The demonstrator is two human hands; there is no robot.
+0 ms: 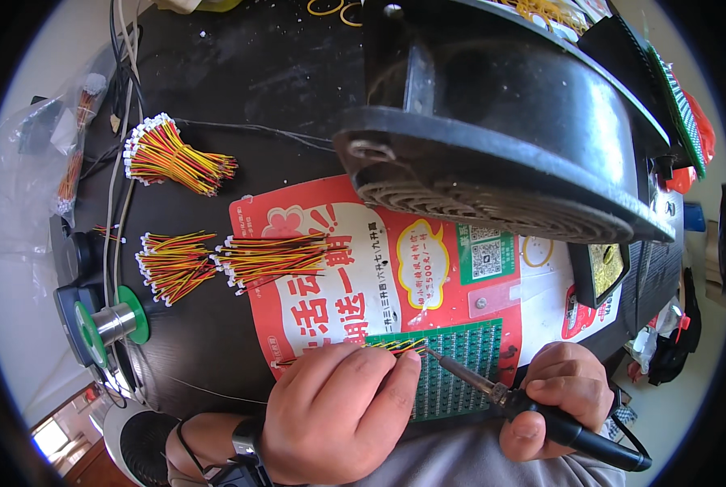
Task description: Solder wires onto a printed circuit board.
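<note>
My right hand [562, 394] grips the black handle of a soldering iron [578, 434]. The iron's tip touches or nearly touches the top edge of a green circuit-board panel [460, 365], right beside my left fingertips. My left hand [338, 414] is closed over the panel's left part, fingers pinched. A thin solder wire [217, 395] runs from the spool [115, 323] to under this hand; the thumb and pinch point are hidden. Several yellow and dark wires [395, 346] lie along the panel's top edge by the index finger.
A big black fan [525, 122] stands over the far right. Bundles of red, black and yellow wires with white connectors [176, 154] lie left, two smaller ones [176, 264] [269, 258] nearer. A red printed sheet [346, 195] is under the panel. A yellow sponge box [606, 272] stands right.
</note>
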